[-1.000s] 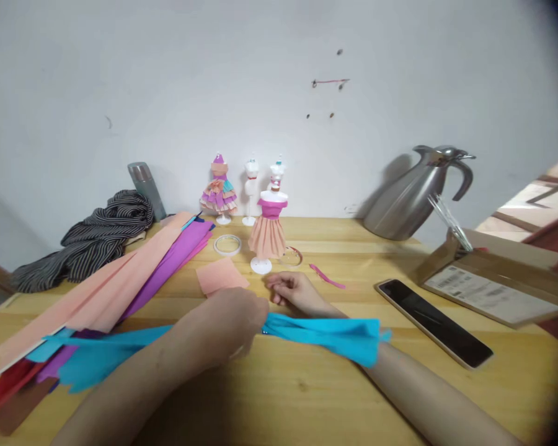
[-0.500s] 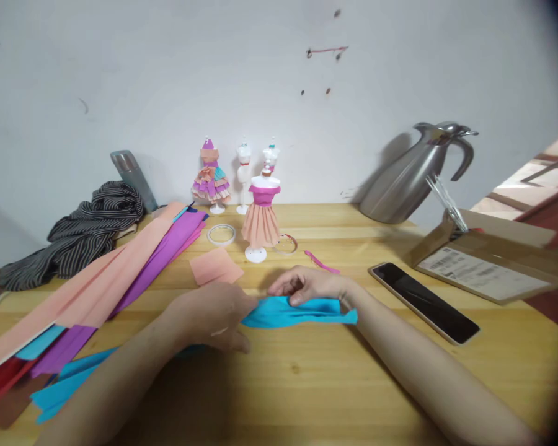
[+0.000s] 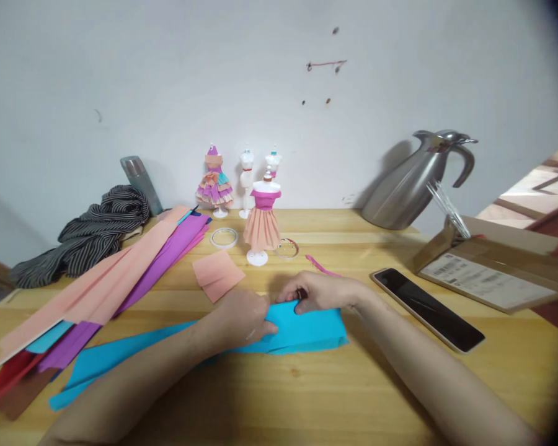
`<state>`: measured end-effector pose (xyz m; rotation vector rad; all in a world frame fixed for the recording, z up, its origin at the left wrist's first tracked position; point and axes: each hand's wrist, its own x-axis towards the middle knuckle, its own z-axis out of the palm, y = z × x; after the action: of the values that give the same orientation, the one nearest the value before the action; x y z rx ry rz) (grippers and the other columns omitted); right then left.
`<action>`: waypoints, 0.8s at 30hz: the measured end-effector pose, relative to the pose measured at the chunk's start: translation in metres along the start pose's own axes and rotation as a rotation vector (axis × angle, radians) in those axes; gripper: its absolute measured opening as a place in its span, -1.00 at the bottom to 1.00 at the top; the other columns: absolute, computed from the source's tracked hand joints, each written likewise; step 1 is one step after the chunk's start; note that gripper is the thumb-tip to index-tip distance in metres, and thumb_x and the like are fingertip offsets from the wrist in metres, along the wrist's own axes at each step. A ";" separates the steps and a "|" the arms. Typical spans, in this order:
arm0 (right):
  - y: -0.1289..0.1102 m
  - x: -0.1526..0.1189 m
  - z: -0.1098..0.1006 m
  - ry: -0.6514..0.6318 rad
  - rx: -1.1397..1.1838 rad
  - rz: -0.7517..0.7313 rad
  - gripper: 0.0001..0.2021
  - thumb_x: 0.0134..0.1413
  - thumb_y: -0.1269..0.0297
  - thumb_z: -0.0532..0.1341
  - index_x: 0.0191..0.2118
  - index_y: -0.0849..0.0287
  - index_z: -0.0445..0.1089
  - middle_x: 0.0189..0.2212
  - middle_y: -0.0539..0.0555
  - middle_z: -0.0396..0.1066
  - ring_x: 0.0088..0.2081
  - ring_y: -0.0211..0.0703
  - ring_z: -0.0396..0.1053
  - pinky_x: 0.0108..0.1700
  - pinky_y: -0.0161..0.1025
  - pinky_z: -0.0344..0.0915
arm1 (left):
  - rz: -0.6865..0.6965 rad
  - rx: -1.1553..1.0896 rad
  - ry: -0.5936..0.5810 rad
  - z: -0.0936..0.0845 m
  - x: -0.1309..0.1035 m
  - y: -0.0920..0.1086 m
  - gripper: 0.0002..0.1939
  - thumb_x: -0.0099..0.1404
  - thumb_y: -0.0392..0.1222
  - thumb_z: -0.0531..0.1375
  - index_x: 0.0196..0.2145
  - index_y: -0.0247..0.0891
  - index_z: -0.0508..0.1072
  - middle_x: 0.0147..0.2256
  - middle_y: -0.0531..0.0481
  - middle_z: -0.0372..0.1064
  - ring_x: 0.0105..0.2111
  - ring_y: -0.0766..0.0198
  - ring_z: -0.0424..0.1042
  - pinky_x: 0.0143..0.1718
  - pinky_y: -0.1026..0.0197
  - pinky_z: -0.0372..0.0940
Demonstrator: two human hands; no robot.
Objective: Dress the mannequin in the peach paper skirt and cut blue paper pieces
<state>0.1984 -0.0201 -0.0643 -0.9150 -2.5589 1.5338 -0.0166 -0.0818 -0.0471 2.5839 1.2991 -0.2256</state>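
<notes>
A long strip of blue crepe paper (image 3: 307,328) lies across the front of the table, its left part passing under my left forearm. My left hand (image 3: 246,317) is closed on the strip near its middle, thumb on top. Closer to the right end, my right hand (image 3: 318,291) pinches the upper edge between thumb and fingers. Just behind my hands stands a small dress form (image 3: 263,217) in a magenta top and a pleated peach skirt. A loose peach paper square (image 3: 217,274) rests to its left.
Peach, purple and red crepe paper (image 3: 134,266) lies at the left beside a striped cloth (image 3: 105,223). Tape rolls (image 3: 224,230) and more dress forms (image 3: 214,186) are behind. On the right are a phone (image 3: 428,310), a cardboard box (image 3: 493,266) and a steel jug (image 3: 402,186).
The blue paper, bunched and narrow before, is now spread flatter and wider between my hands. My left hand has shifted slightly right. The view has tilted up a little.
</notes>
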 end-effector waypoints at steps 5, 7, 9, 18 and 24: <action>-0.017 -0.010 -0.008 -0.042 -0.103 0.030 -0.71 -0.12 0.32 0.28 -0.20 0.31 0.48 -0.41 -0.01 0.39 -0.39 -0.28 0.27 -0.35 -0.36 0.20 | -0.013 -0.050 0.021 -0.002 0.002 -0.005 -0.75 0.23 -0.03 0.15 -0.29 -0.28 0.42 -0.26 -0.14 0.48 -0.24 0.06 0.46 -0.31 0.18 0.26; -0.019 -0.014 -0.012 -0.066 -0.196 0.084 -0.84 -0.14 0.34 0.28 -0.36 0.31 0.45 -0.53 -0.08 0.26 -0.47 -0.34 0.18 -0.44 -0.40 0.11 | -0.050 -0.046 0.006 -0.007 0.000 -0.008 -0.78 0.21 -0.08 0.18 -0.28 -0.30 0.41 -0.27 -0.14 0.47 -0.23 0.04 0.46 -0.33 0.19 0.25; -0.018 -0.018 -0.016 -0.071 -0.244 0.125 -0.91 -0.16 0.38 0.26 -0.48 0.29 0.37 -0.59 -0.11 0.15 -0.52 -0.38 0.10 -0.50 -0.42 0.02 | -0.043 -0.040 -0.010 -0.010 0.000 -0.013 -0.77 0.19 -0.11 0.21 -0.26 -0.32 0.41 -0.26 -0.16 0.47 -0.21 0.01 0.46 -0.32 0.19 0.26; -0.005 -0.022 -0.025 0.189 -0.181 0.060 -0.88 -0.08 0.30 0.23 -0.46 0.24 0.31 -0.55 -0.07 0.19 -0.47 -0.31 0.15 -0.44 -0.36 0.09 | -0.042 0.000 0.124 -0.009 0.005 -0.035 -0.73 0.25 -0.11 0.12 -0.15 -0.32 0.37 -0.19 -0.10 0.44 -0.18 0.07 0.42 -0.22 0.18 0.26; -0.003 -0.023 -0.031 0.379 -0.019 0.043 -0.72 -0.14 0.11 0.30 -0.40 0.23 0.35 -0.50 -0.02 0.28 -0.44 -0.27 0.20 -0.41 -0.32 0.14 | -0.051 -0.164 0.080 -0.022 0.012 -0.040 -0.62 0.15 0.04 0.18 -0.21 -0.31 0.43 -0.18 -0.12 0.45 -0.20 0.07 0.42 -0.26 0.17 0.26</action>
<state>0.2261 -0.0076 -0.0397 -1.1426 -2.3003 1.2056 -0.0409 -0.0431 -0.0350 2.4471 1.3520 -0.0230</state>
